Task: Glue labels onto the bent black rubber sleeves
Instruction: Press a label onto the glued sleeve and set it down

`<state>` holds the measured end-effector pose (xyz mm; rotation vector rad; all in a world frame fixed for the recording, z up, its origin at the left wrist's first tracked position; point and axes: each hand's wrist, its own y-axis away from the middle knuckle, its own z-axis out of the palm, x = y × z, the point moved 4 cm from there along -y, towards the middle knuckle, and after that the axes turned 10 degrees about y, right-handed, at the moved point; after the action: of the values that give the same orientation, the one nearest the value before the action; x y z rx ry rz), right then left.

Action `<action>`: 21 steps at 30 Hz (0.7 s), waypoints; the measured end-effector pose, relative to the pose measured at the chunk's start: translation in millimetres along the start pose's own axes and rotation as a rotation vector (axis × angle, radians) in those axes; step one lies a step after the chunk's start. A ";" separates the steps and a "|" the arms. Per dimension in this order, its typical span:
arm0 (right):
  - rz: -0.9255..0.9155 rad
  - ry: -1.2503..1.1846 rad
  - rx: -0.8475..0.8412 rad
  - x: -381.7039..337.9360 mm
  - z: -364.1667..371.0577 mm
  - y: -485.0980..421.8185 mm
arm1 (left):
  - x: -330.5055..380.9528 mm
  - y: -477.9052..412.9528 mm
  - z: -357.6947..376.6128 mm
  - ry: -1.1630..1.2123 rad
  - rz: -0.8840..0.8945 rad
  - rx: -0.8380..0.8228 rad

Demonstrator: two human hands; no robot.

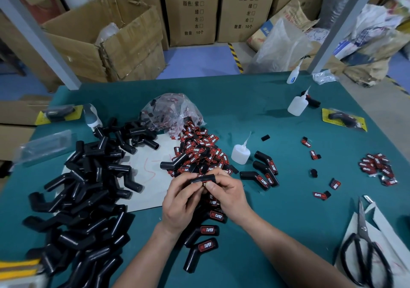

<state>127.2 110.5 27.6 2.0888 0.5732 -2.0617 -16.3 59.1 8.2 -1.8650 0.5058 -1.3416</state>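
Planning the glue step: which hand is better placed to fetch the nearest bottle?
Right, probably. The glue bottle stands to the right of both hands, nearest the right hand; the left hand grips the sleeve and would have to cross.

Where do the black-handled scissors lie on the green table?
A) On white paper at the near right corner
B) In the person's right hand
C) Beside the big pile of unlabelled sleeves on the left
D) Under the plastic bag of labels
A: the scissors rest on white paper at the near right, away from the left hand and right hand, which both hold a sleeve.
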 end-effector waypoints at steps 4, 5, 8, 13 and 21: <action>0.034 0.033 0.051 2.1 -0.6 -0.5 | 2.4 -0.4 4.0 -0.023 0.031 -0.035; 0.034 0.041 0.062 2.9 -0.7 -0.1 | 3.2 -0.4 5.1 -0.018 0.028 -0.038; 0.024 0.045 0.072 2.3 -0.8 0.0 | 3.9 -0.5 6.3 -0.008 0.001 -0.029; 0.039 0.063 0.075 5.1 -1.4 -1.3 | -1.6 0.8 6.5 0.034 -0.080 -0.021; 0.069 0.099 0.067 12.5 -2.9 -1.7 | -8.5 0.7 5.6 0.112 -0.187 -0.016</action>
<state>129.0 115.1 15.6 2.2256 0.4452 -1.9755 -14.2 66.6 1.5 -1.8954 0.4076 -1.5767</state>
